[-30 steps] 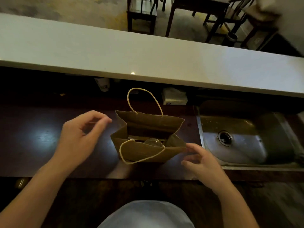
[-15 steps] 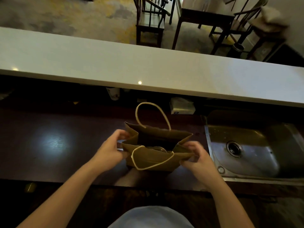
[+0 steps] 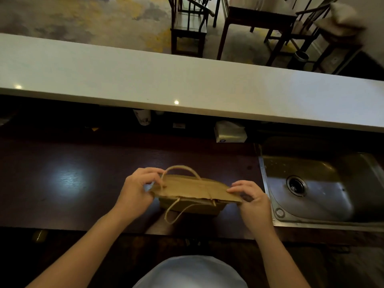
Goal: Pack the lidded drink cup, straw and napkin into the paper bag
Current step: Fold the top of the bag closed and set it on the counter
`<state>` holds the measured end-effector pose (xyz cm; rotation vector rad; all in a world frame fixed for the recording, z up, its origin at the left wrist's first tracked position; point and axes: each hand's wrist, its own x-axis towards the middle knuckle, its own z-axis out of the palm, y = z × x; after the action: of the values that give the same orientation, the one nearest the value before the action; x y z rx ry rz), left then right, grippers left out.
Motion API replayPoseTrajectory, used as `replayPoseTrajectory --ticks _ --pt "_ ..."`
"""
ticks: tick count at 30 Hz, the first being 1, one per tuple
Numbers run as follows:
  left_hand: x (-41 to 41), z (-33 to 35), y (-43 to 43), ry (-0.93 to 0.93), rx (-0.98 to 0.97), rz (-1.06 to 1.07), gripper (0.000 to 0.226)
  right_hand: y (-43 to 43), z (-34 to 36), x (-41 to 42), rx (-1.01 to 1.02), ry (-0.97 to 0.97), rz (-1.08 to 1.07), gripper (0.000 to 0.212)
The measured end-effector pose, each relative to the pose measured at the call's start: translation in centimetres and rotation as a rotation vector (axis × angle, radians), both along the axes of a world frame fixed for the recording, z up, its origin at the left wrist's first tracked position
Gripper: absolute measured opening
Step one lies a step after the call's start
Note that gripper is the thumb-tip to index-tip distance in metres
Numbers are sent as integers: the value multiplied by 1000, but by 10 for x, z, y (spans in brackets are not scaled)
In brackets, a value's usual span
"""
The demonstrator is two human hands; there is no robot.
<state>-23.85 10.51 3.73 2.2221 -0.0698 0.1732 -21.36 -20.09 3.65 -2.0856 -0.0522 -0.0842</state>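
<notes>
A brown paper bag with twine handles stands on the dark counter in front of me. Its top is pressed flat and folded towards me. My left hand pinches the bag's left top corner. My right hand pinches the right top corner. One handle loops up at the back, the other hangs down the front. The cup, straw and napkin are hidden; nothing inside the bag shows.
A steel sink lies just right of the bag. A white raised bar top runs across above the counter. Under it sit a tissue box and a white cup. Chairs and a table stand beyond.
Both hands came in to the open bag, gripped its two sides, and pressed the mouth shut and folded the top over. The cup lid seen inside earlier is now covered.
</notes>
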Motion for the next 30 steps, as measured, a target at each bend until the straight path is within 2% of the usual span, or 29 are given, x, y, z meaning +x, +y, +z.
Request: replayPoseTrajectory --ticks 3,6,8,12,15,17,19,21,24,26,30 --pt "-1 -1 2 -7 343 -181 50 -1 -1 1 -283 -35 161 48" --pt "0 -4 3 102 505 -258 61 -5 -2 5 -408 -46 259 52" --pt "1 -7 5 107 512 -274 64 -6 -4 6 -381 -116 216 51" --pt "-4 -12 6 84 395 -305 62 0 -16 -4 -192 -152 44 52" --pt "-7 -23 5 42 391 -292 71 0 -25 -13 -148 -26 20 44" --pt "-10 -30 5 49 447 -308 80 -4 -30 -14 -210 55 132 46" --pt "-10 -34 6 59 522 -315 83 -12 -37 -12 -401 1 289 61" --pt "-9 -32 4 51 578 -313 75 -16 -37 -7 -502 20 341 62" --pt "-4 -27 -3 -15 619 -296 45 -8 -22 -3 -536 60 210 42" --pt "4 -23 -13 -72 620 -291 29 5 -15 1 -552 53 172 40" --pt "20 -14 -41 -82 564 -279 18 42 -15 16 -648 -39 293 32"
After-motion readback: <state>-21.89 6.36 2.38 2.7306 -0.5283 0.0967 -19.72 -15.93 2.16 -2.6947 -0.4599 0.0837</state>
